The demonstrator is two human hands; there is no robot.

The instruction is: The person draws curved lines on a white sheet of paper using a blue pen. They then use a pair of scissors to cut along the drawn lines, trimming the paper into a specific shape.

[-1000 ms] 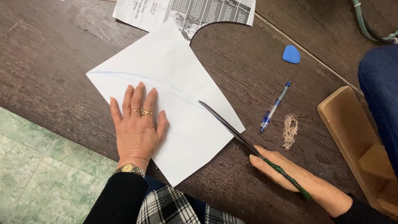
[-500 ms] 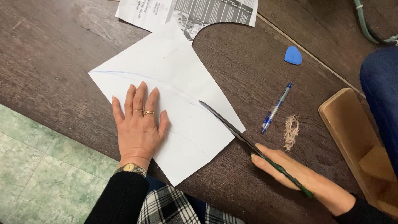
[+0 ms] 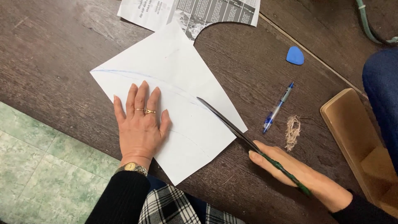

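Observation:
A white sheet of paper (image 3: 174, 79) with a curved blue line drawn across it lies on a dark wooden table (image 3: 62, 45). My left hand (image 3: 141, 124) presses flat on the sheet's lower left part, fingers spread, with rings and a gold watch. My right hand (image 3: 298, 174) grips the green handles of long dark scissors (image 3: 232, 124). The blades reach in from the sheet's right edge, their tip lying over the paper near the drawn curve.
A cut newspaper page (image 3: 199, 12) lies at the top, partly under the sheet. A blue pen (image 3: 277, 108), a small tuft of beige fibre (image 3: 292, 132) and a blue chalk piece (image 3: 295, 55) lie to the right. A tan wooden block (image 3: 356, 141) is at the right edge.
None of the things moved; both hands and the scissors hold the same places. Only the view shifted slightly.

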